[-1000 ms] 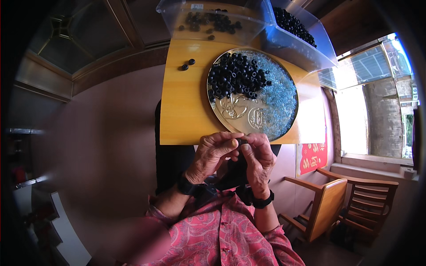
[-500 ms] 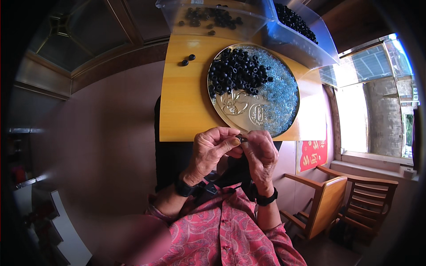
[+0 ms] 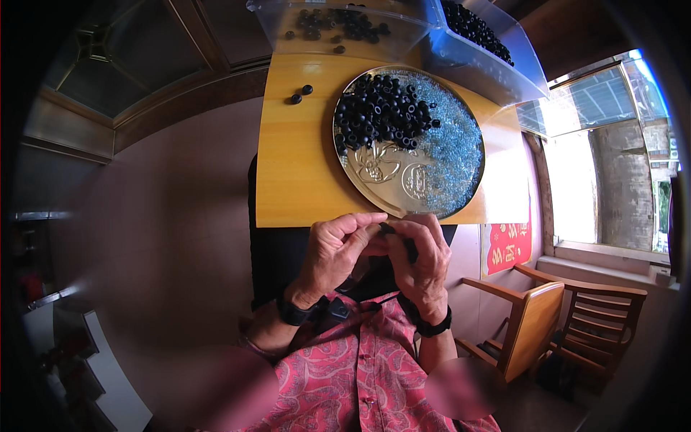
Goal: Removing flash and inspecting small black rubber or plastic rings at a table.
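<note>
Close to the table's front edge, my left hand and my right hand meet fingertip to fingertip. Pinched between them is a small dark piece, mostly covered by my fingers; it resembles the black caps. Just beyond lies a round golden metal tray with embossed patterns. A heap of black round caps, several showing round openings, covers its upper left. Many tiny clear bluish pieces are spread over its right side.
Two loose black caps lie on the yellow wooden table. At the back stand a transparent bin with scattered caps and a bluish bin full of them. Wooden chairs stand at the right below a window.
My fingers have shifted around the small dark piece, and my right hand's fingers have lifted and curled more. The view has tilted slightly; tray and heap look the same.
</note>
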Motion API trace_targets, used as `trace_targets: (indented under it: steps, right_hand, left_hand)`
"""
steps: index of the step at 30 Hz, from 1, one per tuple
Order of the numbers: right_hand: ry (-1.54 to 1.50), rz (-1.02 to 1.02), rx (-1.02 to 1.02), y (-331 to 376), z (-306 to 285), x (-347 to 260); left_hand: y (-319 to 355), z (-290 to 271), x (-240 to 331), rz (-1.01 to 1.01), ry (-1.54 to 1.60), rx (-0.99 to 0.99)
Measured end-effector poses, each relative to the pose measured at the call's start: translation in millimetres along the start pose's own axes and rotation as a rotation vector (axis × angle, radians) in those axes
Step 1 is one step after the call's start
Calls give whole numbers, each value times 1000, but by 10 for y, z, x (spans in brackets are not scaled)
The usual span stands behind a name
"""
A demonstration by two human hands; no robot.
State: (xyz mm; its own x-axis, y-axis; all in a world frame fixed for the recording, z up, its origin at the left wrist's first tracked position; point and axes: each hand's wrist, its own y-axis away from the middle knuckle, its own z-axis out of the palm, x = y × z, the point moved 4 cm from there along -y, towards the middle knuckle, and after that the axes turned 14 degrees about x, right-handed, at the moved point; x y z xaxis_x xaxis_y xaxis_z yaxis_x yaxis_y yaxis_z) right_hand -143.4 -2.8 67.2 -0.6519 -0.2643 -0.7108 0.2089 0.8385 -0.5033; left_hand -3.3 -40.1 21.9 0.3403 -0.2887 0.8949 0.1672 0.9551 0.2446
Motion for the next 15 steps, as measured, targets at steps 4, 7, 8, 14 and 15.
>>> trace_targets:
  steps: [4,7,8,14,15]
  right_hand:
    - [-14,-74,0,-46,10,-28]
    - [11,-86,12,12,37,-17]
    - [23,-85,15,21,58,-13]
    - [91,-80,29,128,112,-17]
    - [92,-55,32,143,125,-11]
  left_hand:
    - [-2,16,63,50,-102,18]
    - [10,-3,-14,-17,-170,3]
    - [1,17,-11,-27,-144,1]
    - [-2,0,-138,-41,-65,19]
    - [-10,1,-149,-52,-43,21]
